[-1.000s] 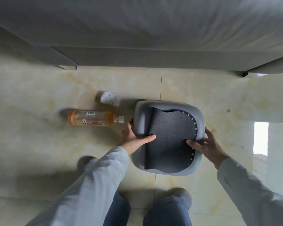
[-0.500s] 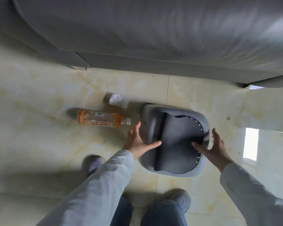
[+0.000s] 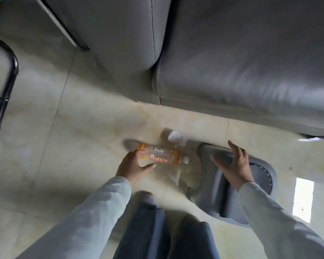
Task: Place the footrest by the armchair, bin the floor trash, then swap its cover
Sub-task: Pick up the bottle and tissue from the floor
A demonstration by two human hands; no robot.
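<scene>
The footrest (image 3: 223, 193) sits on the floor (image 3: 64, 146) in front of the armchair (image 3: 232, 62), with the bottle (image 3: 163, 157) lying to its left. A crumpled wad (image 3: 177, 137), perhaps paper, lies just behind the bottle, between it and the armchair. The left hand (image 3: 132, 166) is at the bottle's left end, and the right hand (image 3: 234, 165) is above the footrest.

The only printed matter sits on the plastic bottle (image 3: 161, 157) lying on its side on the floor (image 3: 82, 146). Its orange label carries a band of red-and-white characters along the lower edge, too blurred to read, and a small white patch near the top with dark marks that look like a barcode, equally unreadable. No brand, number or sign can be made out anywhere else in view.
</scene>
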